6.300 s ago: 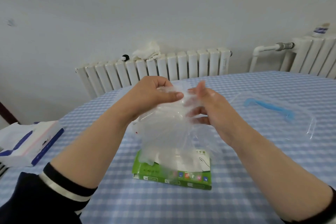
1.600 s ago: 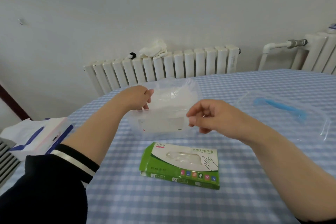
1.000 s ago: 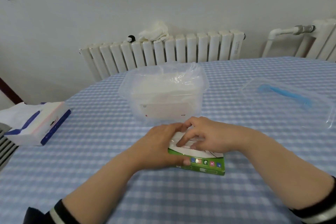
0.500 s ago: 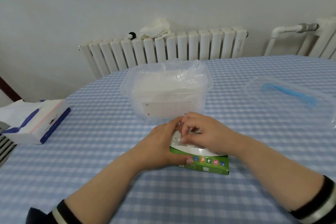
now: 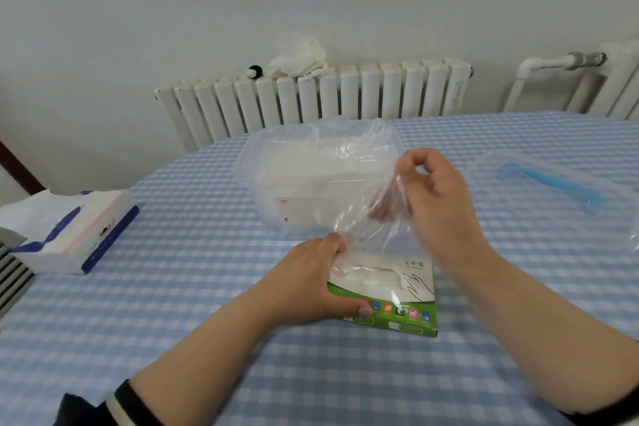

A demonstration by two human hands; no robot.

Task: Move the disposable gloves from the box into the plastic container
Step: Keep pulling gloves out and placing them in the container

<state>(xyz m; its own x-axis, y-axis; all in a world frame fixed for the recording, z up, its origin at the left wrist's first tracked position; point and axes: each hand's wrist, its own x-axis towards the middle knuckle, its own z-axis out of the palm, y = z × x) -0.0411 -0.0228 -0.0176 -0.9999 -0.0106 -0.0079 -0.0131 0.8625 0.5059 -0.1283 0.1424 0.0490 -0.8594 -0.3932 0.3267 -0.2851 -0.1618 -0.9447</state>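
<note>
A green and white glove box lies flat on the checked table. My left hand grips its left end, thumb on the front edge. My right hand is raised above the box and pinches a clear disposable glove, which stretches from the box opening up to my fingers. Behind them stands the clear plastic container, open on top, with crumpled clear gloves inside.
The container's clear lid with a blue handle lies at the right. A tissue pack sits at the table's left edge. White radiators line the wall behind the blue checked tablecloth.
My right hand has risen from the box opening, drawing a clear glove up and out. My left hand stays on the box's left end.
</note>
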